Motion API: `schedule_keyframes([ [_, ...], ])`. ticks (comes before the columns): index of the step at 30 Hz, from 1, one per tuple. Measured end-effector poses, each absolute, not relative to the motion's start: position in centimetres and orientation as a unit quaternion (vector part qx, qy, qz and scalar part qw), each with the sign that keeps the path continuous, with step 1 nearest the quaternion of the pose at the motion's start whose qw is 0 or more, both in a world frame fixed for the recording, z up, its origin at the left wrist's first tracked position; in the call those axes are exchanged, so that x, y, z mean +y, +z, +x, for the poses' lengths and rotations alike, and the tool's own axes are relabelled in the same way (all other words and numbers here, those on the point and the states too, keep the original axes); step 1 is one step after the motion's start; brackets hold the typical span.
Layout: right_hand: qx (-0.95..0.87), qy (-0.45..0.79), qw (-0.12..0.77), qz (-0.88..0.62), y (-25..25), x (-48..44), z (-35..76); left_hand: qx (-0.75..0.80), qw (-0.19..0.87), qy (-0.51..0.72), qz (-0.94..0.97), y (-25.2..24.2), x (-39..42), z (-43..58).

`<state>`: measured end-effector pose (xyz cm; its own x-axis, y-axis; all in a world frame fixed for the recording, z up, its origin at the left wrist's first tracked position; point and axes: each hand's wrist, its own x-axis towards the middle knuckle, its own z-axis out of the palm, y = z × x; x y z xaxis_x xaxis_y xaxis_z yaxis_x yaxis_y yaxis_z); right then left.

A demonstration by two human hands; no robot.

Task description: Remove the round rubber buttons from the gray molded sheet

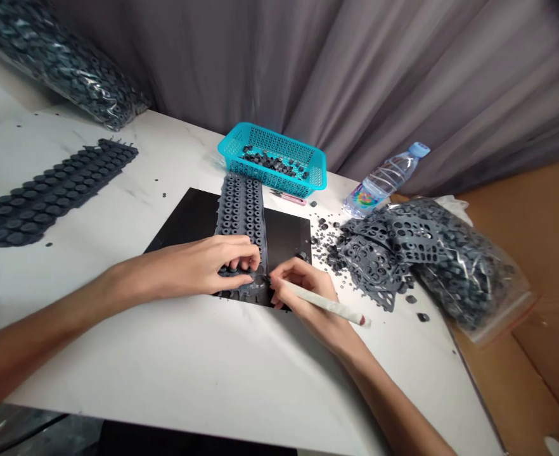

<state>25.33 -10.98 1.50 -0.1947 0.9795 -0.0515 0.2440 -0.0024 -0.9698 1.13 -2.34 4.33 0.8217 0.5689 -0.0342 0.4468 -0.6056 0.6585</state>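
Note:
A grey rubber strip (243,206) full of small round parts lies lengthwise on a black mat (189,218) on the white table. My left hand (213,266) rests on the strip's near end, fingers curled and pressing it down. My right hand (301,278) is closed on a pale stick-like tool (327,305), held like a pen, its tip at the strip's near right corner. A turquoise basket (308,171) with several loose dark round parts stands just beyond the strip.
Another full strip (51,190) lies at the left. Emptied, holed strips (379,247) and loose parts pile at the right beside a clear bag (469,272) of rubber. A water bottle (384,180) lies behind them. Another filled bag (56,60) sits far left, with curtain behind.

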Motion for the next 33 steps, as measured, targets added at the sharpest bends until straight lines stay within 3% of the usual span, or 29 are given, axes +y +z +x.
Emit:
schedule_keyframes([
  [3, -0.607, 0.435, 0.389, -0.539, 1.6, -10.5, 26.1, 0.264, 0.340, 0.079, 0.899, 4.1, -2.4, 1.3],
  [7, -0.591, 0.222, 0.439, -0.639, 2.7, -9.4, 29.8, 0.256, 0.326, 0.079, 0.906, 3.9, -2.6, 1.5],
  [10, -0.673, 0.121, 0.360, -0.635, 3.4, -9.0, 32.5, 0.249, 0.328, 0.088, 0.907, 3.8, -2.5, 1.3],
  [15, -0.750, 0.088, 0.270, -0.597, 3.3, -9.2, 33.0, 0.251, 0.342, 0.084, 0.902, 3.8, -2.1, 1.2],
  [20, -0.771, 0.087, 0.272, -0.570, 2.4, -9.0, 31.1, 0.251, 0.339, 0.087, 0.903, 4.0, -2.3, 1.3],
  [27, -0.754, 0.051, 0.343, -0.557, 3.5, -7.7, 31.0, 0.246, 0.328, 0.085, 0.908, 3.9, -2.5, 1.2],
  [33, -0.766, -0.020, 0.326, -0.554, 5.9, 1.9, 31.4, 0.222, 0.296, 0.096, 0.924, 3.6, -2.4, 1.2],
])
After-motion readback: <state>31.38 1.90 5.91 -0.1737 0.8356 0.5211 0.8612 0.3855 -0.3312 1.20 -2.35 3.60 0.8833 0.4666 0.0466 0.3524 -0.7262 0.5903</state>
